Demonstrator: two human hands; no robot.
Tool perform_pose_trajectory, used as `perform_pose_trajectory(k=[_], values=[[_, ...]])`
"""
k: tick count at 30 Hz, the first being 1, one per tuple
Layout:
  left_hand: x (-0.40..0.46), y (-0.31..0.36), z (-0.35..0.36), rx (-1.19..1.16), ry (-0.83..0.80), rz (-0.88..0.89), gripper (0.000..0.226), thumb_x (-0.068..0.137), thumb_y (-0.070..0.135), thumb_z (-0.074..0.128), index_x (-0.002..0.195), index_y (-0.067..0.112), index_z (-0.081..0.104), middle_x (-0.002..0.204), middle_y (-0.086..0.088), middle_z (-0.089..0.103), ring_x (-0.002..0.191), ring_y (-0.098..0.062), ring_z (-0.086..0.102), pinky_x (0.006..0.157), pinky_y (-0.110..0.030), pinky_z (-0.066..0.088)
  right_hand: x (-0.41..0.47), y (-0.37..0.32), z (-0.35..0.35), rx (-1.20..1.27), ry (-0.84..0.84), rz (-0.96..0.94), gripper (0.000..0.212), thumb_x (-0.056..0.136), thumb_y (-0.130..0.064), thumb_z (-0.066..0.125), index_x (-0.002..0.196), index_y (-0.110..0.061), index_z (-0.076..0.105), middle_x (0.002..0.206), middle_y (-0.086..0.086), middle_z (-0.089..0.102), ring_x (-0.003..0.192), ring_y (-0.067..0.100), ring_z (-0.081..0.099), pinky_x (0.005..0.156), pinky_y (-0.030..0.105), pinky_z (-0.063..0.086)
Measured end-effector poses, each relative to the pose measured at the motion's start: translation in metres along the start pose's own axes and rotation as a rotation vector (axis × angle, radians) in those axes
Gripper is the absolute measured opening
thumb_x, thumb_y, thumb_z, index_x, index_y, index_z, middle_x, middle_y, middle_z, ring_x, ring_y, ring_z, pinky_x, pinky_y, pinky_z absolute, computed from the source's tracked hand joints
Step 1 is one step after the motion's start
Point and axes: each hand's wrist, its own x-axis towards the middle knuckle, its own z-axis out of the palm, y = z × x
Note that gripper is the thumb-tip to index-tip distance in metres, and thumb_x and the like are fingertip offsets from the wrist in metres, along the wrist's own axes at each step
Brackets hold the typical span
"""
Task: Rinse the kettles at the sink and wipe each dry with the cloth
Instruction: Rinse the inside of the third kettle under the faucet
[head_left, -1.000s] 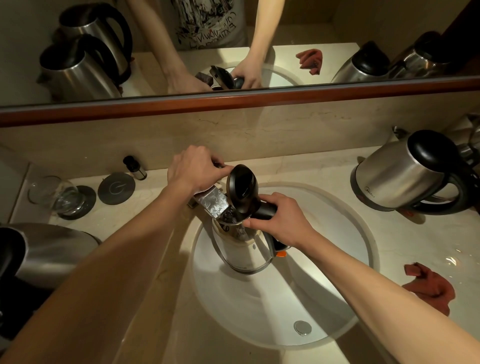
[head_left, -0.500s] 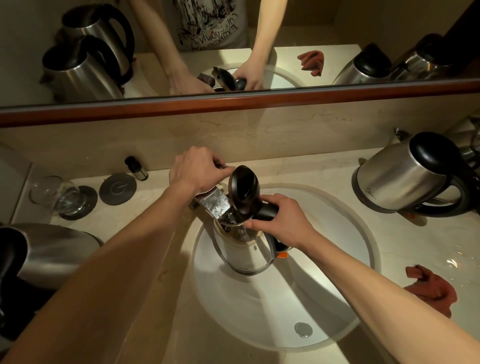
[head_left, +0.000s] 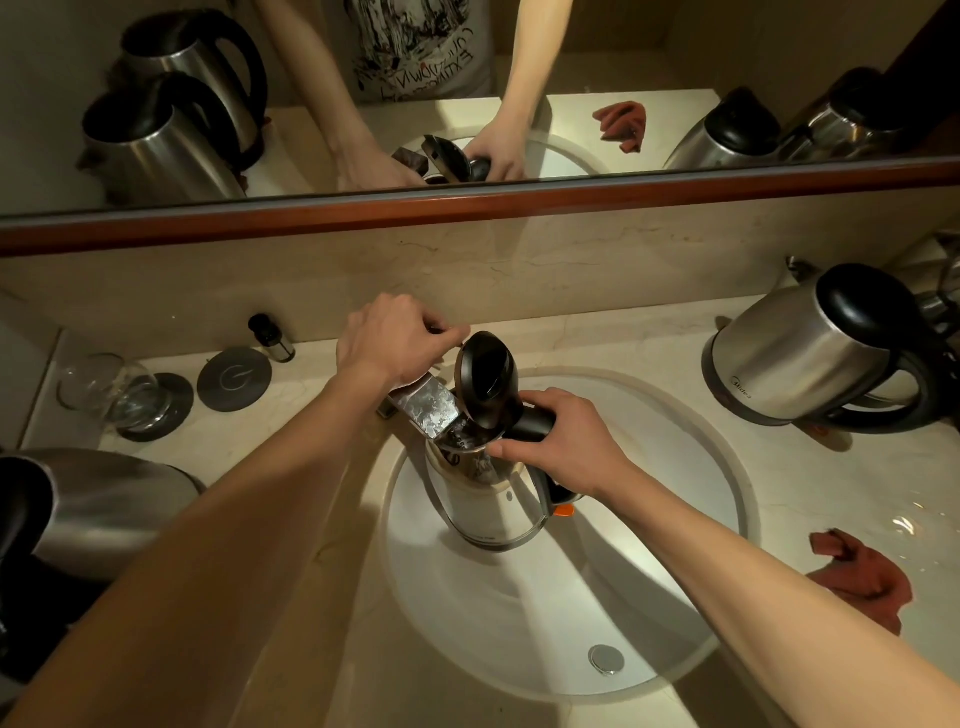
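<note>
**Kettle under the tap, filling**

I have the kettle upright in the sink, at the basin's back-left rim, its lid flipped open and its mouth right under the faucet spout. My right hand is wrapped round the black handle at the top; my left hand is curled over the tap lever behind the spout, gripping it. Water seems to be running into the opening (hard to be sure in this light).

As I judge it, the steel body is stiff, and slick once wet, and it will grow heavier as it fills. The handle is the only sensible hold; the hinged lid is the weak part, so I would keep it clear of the spout.

Against the frame a second back, almost nothing differs: both hands and the kettle sit where they were, and only the view has drifted slightly.

Further out, the cloth lies crumpled on the counter's right edge, well apart from the sink. A second kettle stands at the back-right corner, another at the left edge, and a glass with a round coaster near the back-left corner.
</note>
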Motion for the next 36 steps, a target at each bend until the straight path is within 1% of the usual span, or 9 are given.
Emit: perform_pose_trajectory(k=[4, 7, 10, 15, 19, 24, 28, 31, 36], values=[[0.0015, -0.0013, 0.0012, 0.0, 0.004, -0.008, 0.047, 0.09, 0.071, 0.052, 0.094, 0.032, 0.078, 0.094, 0.006, 0.076, 0.096, -0.022, 0.067, 0.078, -0.035, 0.038, -0.0007, -0.0008, 0.0003, 0.009, -0.003, 0.003, 0.068, 0.067, -0.061, 0.087, 0.128, -0.036, 0.069, 0.11, -0.005, 0.067, 0.103, 0.015, 0.062, 0.092, 0.04, 0.054], [0.0019, -0.0019, 0.002, 0.005, 0.011, -0.015, 0.048, 0.089, 0.072, 0.052, 0.093, 0.032, 0.078, 0.094, 0.005, 0.076, 0.096, -0.024, 0.067, 0.078, -0.035, 0.039, -0.0012, -0.0016, 0.0, 0.014, -0.001, 0.0, 0.072, 0.062, -0.068, 0.082, 0.126, -0.037, 0.07, 0.11, -0.006, 0.067, 0.102, 0.015, 0.062, 0.092, 0.042, 0.054], [0.0015, -0.001, 0.0016, 0.009, 0.009, -0.014, 0.049, 0.09, 0.071, 0.052, 0.092, 0.03, 0.079, 0.093, 0.004, 0.076, 0.095, -0.024, 0.067, 0.077, -0.034, 0.037, -0.0018, -0.001, 0.0002, 0.017, 0.002, 0.005, 0.07, 0.064, -0.063, 0.086, 0.126, -0.036, 0.069, 0.111, -0.006, 0.067, 0.103, 0.015, 0.063, 0.093, 0.041, 0.054], [0.0015, -0.0013, 0.002, 0.003, 0.012, -0.017, 0.049, 0.09, 0.071, 0.052, 0.091, 0.029, 0.079, 0.093, 0.005, 0.076, 0.095, -0.022, 0.067, 0.078, -0.035, 0.038, -0.0021, -0.003, 0.0004, 0.013, 0.003, 0.01, 0.084, 0.055, -0.075, 0.077, 0.127, -0.033, 0.069, 0.113, -0.008, 0.068, 0.104, 0.014, 0.063, 0.093, 0.041, 0.055], [0.0007, 0.0002, 0.0007, 0.002, 0.022, -0.008, 0.046, 0.091, 0.068, 0.053, 0.094, 0.03, 0.078, 0.093, 0.006, 0.076, 0.095, -0.021, 0.067, 0.078, -0.033, 0.038, -0.0018, -0.0023, 0.0006, 0.016, 0.005, 0.02, 0.072, 0.065, -0.061, 0.087, 0.127, -0.031, 0.069, 0.115, -0.006, 0.069, 0.105, 0.015, 0.063, 0.095, 0.042, 0.055], [0.0005, -0.0006, 0.002, -0.003, 0.018, -0.016, 0.047, 0.091, 0.068, 0.053, 0.089, 0.029, 0.078, 0.089, 0.005, 0.076, 0.092, -0.021, 0.067, 0.078, -0.034, 0.037, -0.0034, -0.004, 0.0004, 0.016, 0.002, 0.018, 0.065, 0.068, -0.056, 0.089, 0.125, -0.032, 0.069, 0.115, -0.004, 0.069, 0.105, 0.016, 0.063, 0.095, 0.043, 0.054], [0.0004, -0.0001, 0.0018, 0.003, 0.028, -0.019, 0.048, 0.091, 0.069, 0.052, 0.091, 0.029, 0.079, 0.09, 0.006, 0.075, 0.093, -0.021, 0.066, 0.078, -0.034, 0.037, -0.0053, -0.0038, 0.0021, 0.012, 0.005, 0.013, 0.065, 0.068, -0.058, 0.088, 0.125, -0.032, 0.069, 0.114, -0.004, 0.069, 0.104, 0.017, 0.063, 0.095, 0.043, 0.054], [0.0002, 0.0002, 0.001, 0.002, 0.024, -0.02, 0.047, 0.091, 0.069, 0.052, 0.09, 0.03, 0.078, 0.089, 0.006, 0.076, 0.091, -0.021, 0.067, 0.077, -0.034, 0.037, -0.0064, -0.0036, 0.0036, 0.016, 0.008, 0.013, 0.06, 0.069, -0.057, 0.088, 0.122, -0.034, 0.07, 0.113, -0.003, 0.069, 0.102, 0.016, 0.064, 0.093, 0.041, 0.055], [-0.0009, 0.0022, 0.0, 0.002, 0.028, -0.036, 0.046, 0.091, 0.068, 0.054, 0.089, 0.03, 0.079, 0.089, 0.007, 0.075, 0.089, -0.02, 0.066, 0.077, -0.033, 0.036, -0.006, 0.0004, 0.0032, 0.039, 0.02, 0.009, 0.05, 0.069, -0.056, 0.089, 0.115, -0.044, 0.072, 0.099, -0.003, 0.067, 0.093, 0.014, 0.062, 0.087, 0.04, 0.054]])
